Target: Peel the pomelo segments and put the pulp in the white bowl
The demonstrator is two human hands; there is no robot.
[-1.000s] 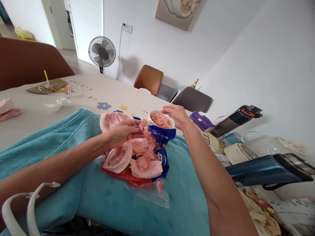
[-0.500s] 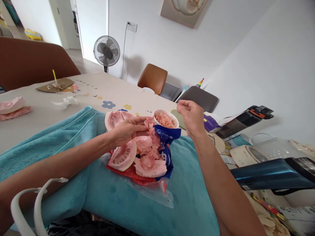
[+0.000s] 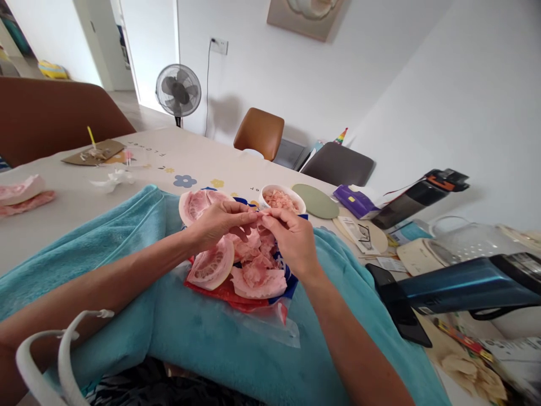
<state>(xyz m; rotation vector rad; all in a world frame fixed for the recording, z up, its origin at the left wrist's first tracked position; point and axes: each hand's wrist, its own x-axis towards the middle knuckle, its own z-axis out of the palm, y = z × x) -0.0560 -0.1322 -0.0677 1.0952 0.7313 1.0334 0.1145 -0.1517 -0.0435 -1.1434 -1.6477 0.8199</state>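
Two layers lie nearest: a teal towel (image 3: 203, 344) and, spread on it, a plastic bag (image 3: 270, 332) heaped with pomelo peel (image 3: 257, 285). Above the heap, the left hand (image 3: 215, 223) and right hand (image 3: 291, 239) are met fingertip to fingertip, both closed in a pinch on one pomelo piece (image 3: 252, 239). The piece hangs from the pinch toward 6 o'clock. A bowl (image 3: 302, 202) of pulled flesh is set just beyond, at 1 o'clock, nearer the right hand.

Flower-printed table (image 3: 203, 163), teal towel (image 3: 203, 338) across its near edge, white bowl (image 3: 270, 189), green mat (image 3: 318, 201), crumpled tissue (image 3: 113, 179)
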